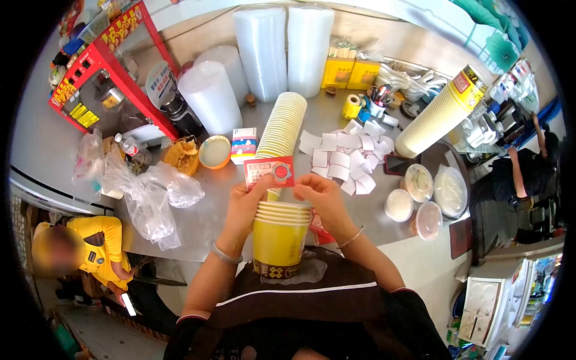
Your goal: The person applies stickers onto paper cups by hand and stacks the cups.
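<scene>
A small red printed card [255, 170] with a round emblem is pinched between the thumb and fingers of my left hand [243, 207]. My right hand [324, 201] has its fingers curled together at the card's lower right corner; whether they grip the corner or something small is hidden. Just below both hands, a short stack of yellow paper tubs [279, 237] stands close against my apron. More red cards [321, 229] lie partly hidden behind my right wrist. Beyond the card rises a long stack of pale yellow paper cups [283, 129].
White paper slips [339, 159] lie piled right of the cups. Farther right are another tall tub stack [441, 111] and lidded round containers [418, 183]. Plastic bags [150, 198] and an orange-rimmed bowl [215, 151] sit left. A person in yellow [99, 246] sits at the left, holding a phone.
</scene>
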Demonstrator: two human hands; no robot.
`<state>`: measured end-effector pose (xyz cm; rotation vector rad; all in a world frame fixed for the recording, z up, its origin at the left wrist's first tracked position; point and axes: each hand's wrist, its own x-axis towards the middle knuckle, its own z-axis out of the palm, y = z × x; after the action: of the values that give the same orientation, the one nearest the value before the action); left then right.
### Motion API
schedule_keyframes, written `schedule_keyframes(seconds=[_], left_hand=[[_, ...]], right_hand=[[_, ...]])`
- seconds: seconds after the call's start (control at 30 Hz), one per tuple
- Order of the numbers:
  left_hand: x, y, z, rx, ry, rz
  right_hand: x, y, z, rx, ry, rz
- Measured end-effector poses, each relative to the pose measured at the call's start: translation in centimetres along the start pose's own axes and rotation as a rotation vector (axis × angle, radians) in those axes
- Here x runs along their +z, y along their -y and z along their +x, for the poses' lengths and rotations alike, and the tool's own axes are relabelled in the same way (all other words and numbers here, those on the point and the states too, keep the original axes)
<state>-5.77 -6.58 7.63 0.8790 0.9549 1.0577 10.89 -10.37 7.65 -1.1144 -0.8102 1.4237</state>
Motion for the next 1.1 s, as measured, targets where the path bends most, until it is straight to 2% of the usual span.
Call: schedule_keyframes(seconds=[0.07, 0.17, 0.23, 0.3, 0.4, 0.43, 0.63, 0.73, 0.93, 1.1], left_hand=[[1.3, -1.0, 0.0, 0.008, -0.116, 0.018], [0.4, -2.9, 0.2, 0.283, -0.272, 0.317], [0.4, -2.9, -0.1, 0.409, -0.134, 0.516], [1.6, -3.8, -1.2, 0.516, 0.009, 0.705], [2.8, -3.2, -1.1, 0.548, 0.094, 0.76], [3.0, -3.0, -1.1, 0.538, 0.074, 0.66], [2.5, -2.7, -1.1, 0.372, 0.12, 0.625], [2.0, -2.6, -0.8, 0.325, 0.169, 0.548], [1.9, -2.4, -0.6, 0.315, 0.201, 0.543], [1.5, -2.1, -0.5, 0.291, 0.218, 0.536]], right_hand=[[-0.3, -0.3, 0.3, -0.052, -0.095, -0.006], [-1.6, 0.5, 1.0, -0.155, -0.2, -0.151], [-2.2, 1.4, 1.2, -0.184, -0.208, -0.315], [-1.1, 2.3, 0.5, -0.176, -0.137, -0.329], [0.0, 2.3, 0.5, -0.159, -0.056, -0.29], [0.1, 2.2, 0.5, -0.148, -0.04, -0.265], [-0.3, 2.0, 0.1, -0.129, 0.019, -0.241], [0.0, 2.1, -0.1, -0.339, -0.018, -0.476], [0.6, 1.6, -0.8, -0.452, -0.106, -0.562], [1.2, 1.7, -1.2, -0.45, -0.127, -0.526]])
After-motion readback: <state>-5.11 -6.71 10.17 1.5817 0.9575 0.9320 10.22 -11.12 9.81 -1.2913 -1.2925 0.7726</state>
